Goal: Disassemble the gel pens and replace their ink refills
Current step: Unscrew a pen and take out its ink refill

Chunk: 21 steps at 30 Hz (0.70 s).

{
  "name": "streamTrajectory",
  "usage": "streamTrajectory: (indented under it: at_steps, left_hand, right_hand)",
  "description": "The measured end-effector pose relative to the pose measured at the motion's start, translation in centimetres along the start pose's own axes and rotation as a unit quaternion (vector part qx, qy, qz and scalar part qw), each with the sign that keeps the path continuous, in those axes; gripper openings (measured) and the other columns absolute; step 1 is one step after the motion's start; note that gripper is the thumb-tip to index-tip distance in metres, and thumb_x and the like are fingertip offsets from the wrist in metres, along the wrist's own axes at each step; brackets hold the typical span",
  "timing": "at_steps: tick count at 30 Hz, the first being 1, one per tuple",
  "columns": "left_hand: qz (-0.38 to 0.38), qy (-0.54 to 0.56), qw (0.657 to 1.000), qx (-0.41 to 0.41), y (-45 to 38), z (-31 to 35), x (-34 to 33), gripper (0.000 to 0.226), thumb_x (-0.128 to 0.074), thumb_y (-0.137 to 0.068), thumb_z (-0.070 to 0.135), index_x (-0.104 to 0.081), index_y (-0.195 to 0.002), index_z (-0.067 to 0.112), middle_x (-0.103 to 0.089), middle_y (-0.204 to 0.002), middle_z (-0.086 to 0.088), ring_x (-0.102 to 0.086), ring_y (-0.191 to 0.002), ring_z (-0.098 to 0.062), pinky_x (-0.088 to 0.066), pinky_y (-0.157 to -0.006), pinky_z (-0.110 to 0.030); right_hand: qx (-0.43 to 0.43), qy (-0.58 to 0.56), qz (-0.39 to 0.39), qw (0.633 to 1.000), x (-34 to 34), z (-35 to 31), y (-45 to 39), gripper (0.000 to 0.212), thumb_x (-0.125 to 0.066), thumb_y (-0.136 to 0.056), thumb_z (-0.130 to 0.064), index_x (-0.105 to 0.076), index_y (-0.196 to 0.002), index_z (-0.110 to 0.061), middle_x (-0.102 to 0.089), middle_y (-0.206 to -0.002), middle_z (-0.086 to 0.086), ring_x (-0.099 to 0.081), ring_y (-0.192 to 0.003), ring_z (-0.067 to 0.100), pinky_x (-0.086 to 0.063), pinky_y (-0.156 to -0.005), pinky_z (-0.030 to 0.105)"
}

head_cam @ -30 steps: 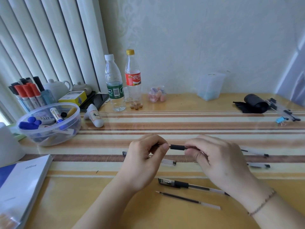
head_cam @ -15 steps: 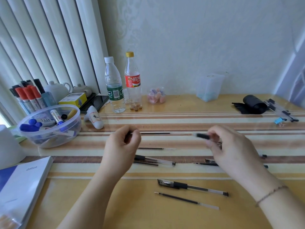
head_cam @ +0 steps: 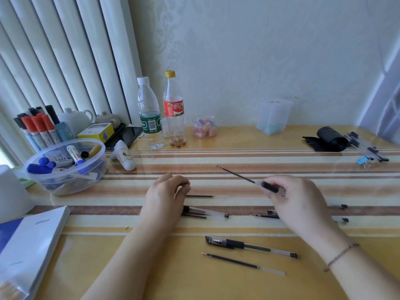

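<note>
Sitting at a striped table (head_cam: 238, 161), a person worked on gel pens with both bare hands; the right hand (head_cam: 296, 202) gripped a pen barrel (head_cam: 270, 187) by its black grip section, fingers curled round it, with the ink refill (head_cam: 236, 174) sticking out of the barrel and slanting up and to the left, above the table; the left hand (head_cam: 166, 198) hovered just over the table with its fingers curled and its fingertips pinched together on something small and dark, too tiny to identify; a loose refill (head_cam: 200, 196) lay just right of that hand, and a clear pen (head_cam: 207, 212) with other thin dark parts lay partly under it; nearer the person lay a capped pen (head_cam: 249, 245) and, just beside it, a spare refill (head_cam: 240, 263); more pen parts showed past the right hand; a plastic bowl (head_cam: 95, 169) of markers stood at the far left, and two bottles (head_cam: 161, 113) stood near the wall.
</note>
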<state>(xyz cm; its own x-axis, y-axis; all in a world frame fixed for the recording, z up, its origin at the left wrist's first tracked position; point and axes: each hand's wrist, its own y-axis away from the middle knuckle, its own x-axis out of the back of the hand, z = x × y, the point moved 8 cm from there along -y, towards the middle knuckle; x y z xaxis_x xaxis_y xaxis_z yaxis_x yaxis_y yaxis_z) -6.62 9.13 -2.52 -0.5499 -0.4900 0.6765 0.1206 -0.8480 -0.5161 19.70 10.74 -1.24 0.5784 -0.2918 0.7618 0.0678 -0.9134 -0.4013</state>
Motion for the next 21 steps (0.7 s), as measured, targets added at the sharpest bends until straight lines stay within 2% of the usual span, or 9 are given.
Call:
streamTrajectory:
  at_steps: [3, 6, 8, 10, 12, 16, 19, 21]
  left_hand:
    - [-0.02, -0.067, 0.995, 0.065, -0.2, -2.0, -0.5, 0.01, -0.065, -0.086, 0.021, -0.072, -0.093, 0.021, -0.055, -0.079, 0.004, -0.054, -0.081, -0.023, -0.041, -0.069, -0.031]
    - [-0.06, -0.085, 0.991, 0.079, -0.2, -2.0, -1.0, 0.01, -0.063, -0.087, 0.025, -0.072, -0.092, 0.026, -0.054, -0.081, 0.006, -0.051, -0.086, -0.02, -0.042, -0.072, -0.031]
    - [-0.08, -0.095, 0.989, 0.079, -0.5, -1.8, -1.2, 0.009, -0.064, -0.086, 0.025, -0.072, -0.089, 0.027, -0.051, -0.081, 0.007, -0.05, -0.086, -0.019, -0.039, -0.069, -0.03]
    - [-0.095, -0.12, 0.985, 0.075, -0.7, -1.6, -1.6, 0.009, -0.062, -0.087, 0.023, -0.07, -0.09, 0.027, -0.048, -0.083, 0.007, -0.05, -0.091, -0.021, -0.038, -0.071, -0.031]
    - [-0.101, -0.154, 0.981, 0.066, -0.7, -1.2, -2.0, 0.013, -0.057, -0.09, 0.02, -0.068, -0.094, 0.027, -0.046, -0.087, 0.007, -0.048, -0.098, -0.023, -0.035, -0.075, -0.033]
    - [-0.117, -0.213, 0.969, 0.053, -0.3, -0.7, -2.6, 0.02, -0.046, -0.094, 0.017, -0.062, -0.103, 0.027, -0.051, -0.103, 0.005, -0.043, -0.105, -0.022, -0.031, -0.085, -0.034]
    - [-0.08, -0.174, 0.978, 0.078, -0.5, -1.1, -1.8, 0.019, -0.046, -0.095, 0.017, -0.062, -0.099, 0.027, -0.049, -0.098, 0.007, -0.043, -0.1, -0.022, -0.03, -0.08, -0.034]
    - [-0.03, -0.118, 0.987, 0.1, -0.6, -1.6, -0.9, 0.018, -0.047, -0.095, 0.016, -0.063, -0.097, 0.025, -0.052, -0.097, 0.006, -0.044, -0.096, -0.023, -0.031, -0.077, -0.035]
  right_hand:
    - [-0.047, 0.002, 0.029, 0.998, 0.5, 1.2, -0.3, 0.01, -0.066, -0.088, -0.029, -0.074, -0.089, -0.035, -0.041, -0.04, -0.015, -0.033, -0.03, 0.005, -0.019, -0.032, 0.013]
    - [-0.053, 0.01, 0.028, 0.998, 0.6, 1.2, -0.3, 0.011, -0.066, -0.088, -0.03, -0.072, -0.084, -0.037, -0.043, -0.039, -0.013, -0.034, -0.031, 0.005, -0.023, -0.033, 0.018]
    - [-0.056, 0.021, 0.029, 0.998, 0.7, 1.2, -0.4, 0.009, -0.064, -0.089, -0.034, -0.071, -0.084, -0.037, -0.051, -0.049, -0.012, -0.041, -0.037, 0.008, -0.026, -0.035, 0.021]
    - [-0.054, 0.049, 0.029, 0.997, 0.6, 1.3, -0.5, 0.014, -0.06, -0.09, -0.04, -0.071, -0.089, -0.032, -0.061, -0.074, -0.014, -0.05, -0.049, 0.006, -0.031, -0.039, 0.022]
    - [-0.053, 0.087, 0.021, 0.995, 0.2, 1.6, -0.7, 0.024, -0.055, -0.091, -0.045, -0.071, -0.094, -0.027, -0.061, -0.093, -0.016, -0.053, -0.056, 0.007, -0.034, -0.041, 0.023]
    - [-0.063, 0.141, 0.004, 0.988, -0.4, 1.8, -0.8, 0.025, -0.053, -0.091, -0.046, -0.07, -0.095, -0.028, -0.049, -0.083, -0.015, -0.053, -0.057, 0.011, -0.029, -0.041, 0.021]
    - [-0.052, 0.174, -0.01, 0.983, -1.1, 0.9, -0.9, 0.023, -0.053, -0.092, -0.045, -0.069, -0.094, -0.03, -0.047, -0.081, -0.014, -0.052, -0.053, 0.011, -0.027, -0.039, 0.02]
    - [-0.015, 0.202, -0.037, 0.979, -2.3, -0.5, -0.9, 0.022, -0.052, -0.092, -0.046, -0.069, -0.092, -0.032, -0.049, -0.084, -0.013, -0.05, -0.05, 0.01, -0.032, -0.039, 0.022]
